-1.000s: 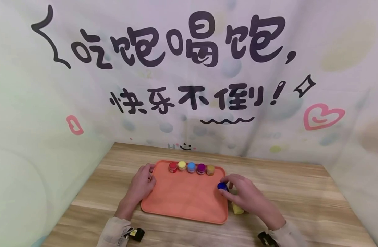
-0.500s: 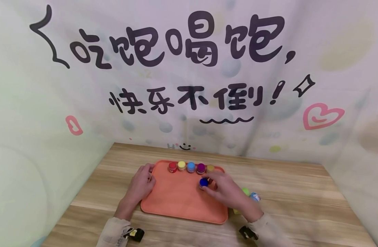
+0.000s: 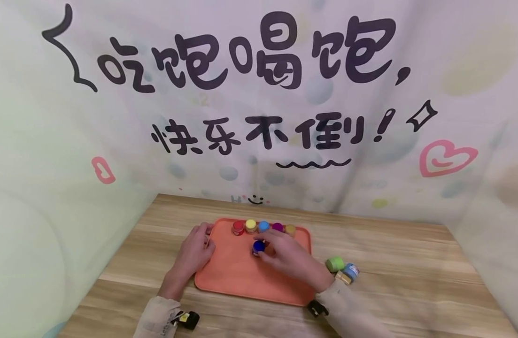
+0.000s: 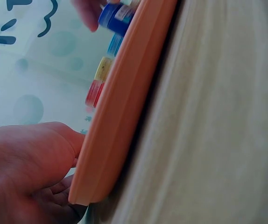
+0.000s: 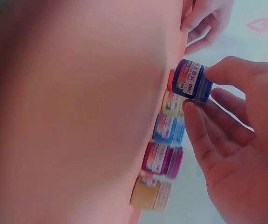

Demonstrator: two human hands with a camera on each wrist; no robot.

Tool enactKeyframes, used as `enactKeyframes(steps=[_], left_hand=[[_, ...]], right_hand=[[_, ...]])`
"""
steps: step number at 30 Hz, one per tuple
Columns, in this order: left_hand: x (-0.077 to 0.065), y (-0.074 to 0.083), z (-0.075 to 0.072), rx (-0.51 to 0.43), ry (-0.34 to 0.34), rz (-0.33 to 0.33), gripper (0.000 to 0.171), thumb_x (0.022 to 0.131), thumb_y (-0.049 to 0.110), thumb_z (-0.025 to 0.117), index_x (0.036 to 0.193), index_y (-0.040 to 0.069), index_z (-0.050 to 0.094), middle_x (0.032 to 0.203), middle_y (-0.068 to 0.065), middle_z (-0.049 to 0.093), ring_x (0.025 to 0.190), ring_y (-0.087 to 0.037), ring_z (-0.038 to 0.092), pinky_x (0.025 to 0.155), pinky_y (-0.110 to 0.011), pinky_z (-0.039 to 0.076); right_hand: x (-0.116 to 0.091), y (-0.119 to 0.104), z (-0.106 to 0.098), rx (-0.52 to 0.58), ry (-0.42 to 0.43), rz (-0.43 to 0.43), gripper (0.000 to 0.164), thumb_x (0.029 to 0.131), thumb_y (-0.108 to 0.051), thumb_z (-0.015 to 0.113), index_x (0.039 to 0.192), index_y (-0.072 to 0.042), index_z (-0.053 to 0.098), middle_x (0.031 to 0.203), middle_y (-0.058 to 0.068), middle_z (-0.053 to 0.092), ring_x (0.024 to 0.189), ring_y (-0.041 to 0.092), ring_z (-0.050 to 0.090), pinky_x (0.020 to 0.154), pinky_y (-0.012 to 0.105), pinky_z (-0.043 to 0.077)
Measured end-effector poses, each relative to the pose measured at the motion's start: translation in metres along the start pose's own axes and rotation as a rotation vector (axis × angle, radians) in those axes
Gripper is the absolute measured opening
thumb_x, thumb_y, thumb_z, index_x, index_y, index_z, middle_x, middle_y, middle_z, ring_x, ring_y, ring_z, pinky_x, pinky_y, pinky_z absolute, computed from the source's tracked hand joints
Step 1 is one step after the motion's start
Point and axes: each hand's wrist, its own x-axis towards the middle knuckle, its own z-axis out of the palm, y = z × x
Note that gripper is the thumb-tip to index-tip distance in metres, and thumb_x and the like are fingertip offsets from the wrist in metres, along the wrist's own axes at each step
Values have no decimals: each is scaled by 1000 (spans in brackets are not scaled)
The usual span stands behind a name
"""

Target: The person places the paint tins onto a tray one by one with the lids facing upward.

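Observation:
My right hand (image 3: 288, 256) pinches a small dark blue paint jar (image 3: 258, 247) between thumb and fingers. It holds the jar over the orange tray (image 3: 242, 279), in front of the row of jars. In the right wrist view the blue paint jar (image 5: 189, 79) shows a printed label. My left hand (image 3: 194, 249) grips the tray's left edge. At the tray's back edge stand a red jar (image 3: 238, 228), a yellow jar (image 3: 251, 225), a light blue jar (image 3: 263, 226), a purple jar (image 3: 277, 227) and an ochre jar (image 3: 290, 230). The right hand partly covers some of them.
Right of the tray, a green jar (image 3: 335, 264), a blue jar (image 3: 351, 271) and a tan jar (image 3: 343, 278) lie close together on the wooden table (image 3: 394, 263). A printed cloth (image 3: 250, 183) hangs behind the table.
My right hand has carried the dark blue paint jar leftward from the tray's right edge to near its middle, uncovering the jars on the table. The left hand stays on the tray.

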Motion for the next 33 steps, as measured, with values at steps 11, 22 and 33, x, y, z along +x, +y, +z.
enactKeyframes(steps=[11, 22, 33], left_hand=[[3, -2, -1, 4, 11, 16, 42, 98, 4, 66, 139, 2, 60, 121, -16, 64, 93, -21, 63, 79, -35, 54], [0, 1, -1, -13, 7, 8, 41, 99, 3, 67, 139, 2, 61, 121, -15, 64, 93, -19, 63, 77, -33, 53], [1, 1, -2, -26, -2, -4, 41, 99, 2, 67, 140, 3, 62, 121, -16, 66, 93, -21, 64, 79, -35, 54]], right_hand=[[18, -7, 1, -38, -40, -20, 40, 102, -23, 76, 140, -12, 70, 137, 5, 71, 118, 18, 69, 95, 33, 62], [34, -11, 11, -46, -94, 16, 37, 104, -21, 74, 140, -13, 69, 135, 3, 70, 122, 18, 66, 101, 35, 60], [45, -13, 18, 26, -95, 17, 31, 103, -17, 75, 133, -12, 72, 122, 3, 73, 100, 14, 67, 88, 29, 59]])
